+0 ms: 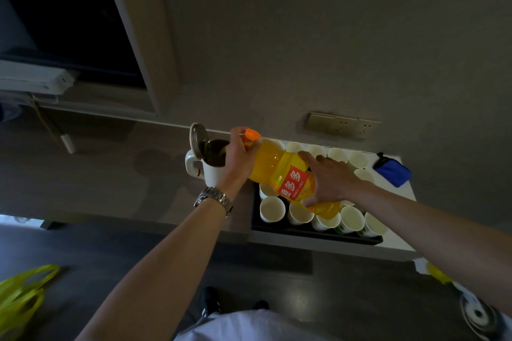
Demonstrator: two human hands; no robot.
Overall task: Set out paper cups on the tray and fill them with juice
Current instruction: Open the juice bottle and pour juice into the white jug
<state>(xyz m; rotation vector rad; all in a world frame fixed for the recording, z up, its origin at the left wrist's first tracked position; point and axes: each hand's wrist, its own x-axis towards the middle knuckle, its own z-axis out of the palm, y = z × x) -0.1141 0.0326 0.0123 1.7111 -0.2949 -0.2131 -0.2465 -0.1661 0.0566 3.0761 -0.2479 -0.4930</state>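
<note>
A large juice bottle, full of orange-yellow liquid and wrapped in a red label, is held tilted above the black tray, its neck pointing up to the far left. The left hand curls around the neck just under the orange cap, which is on the bottle; a metal watch sits on that wrist. The right hand clasps the bottle's body at the label, fingers spread over the top and thumb underneath.

The tray is crowded with white paper cups, all upright with mouths open. The near row looks empty inside; several cups in the middle are hidden under the bottle and the right hand, so their contents cannot be told. A far row of cups stands close to the wall.

Just left of the tray stands a white kettle with its lid flipped open, dark inside, touching or nearly touching the left hand. On the far right corner of the desk lies a blue pouch, apart from the tray. The tray's near edge runs close to the desk's near edge, with a bare strip of desk to its right. A wall socket is mounted above the far cups. A yellow-green bag lies on the floor at the near left.
</note>
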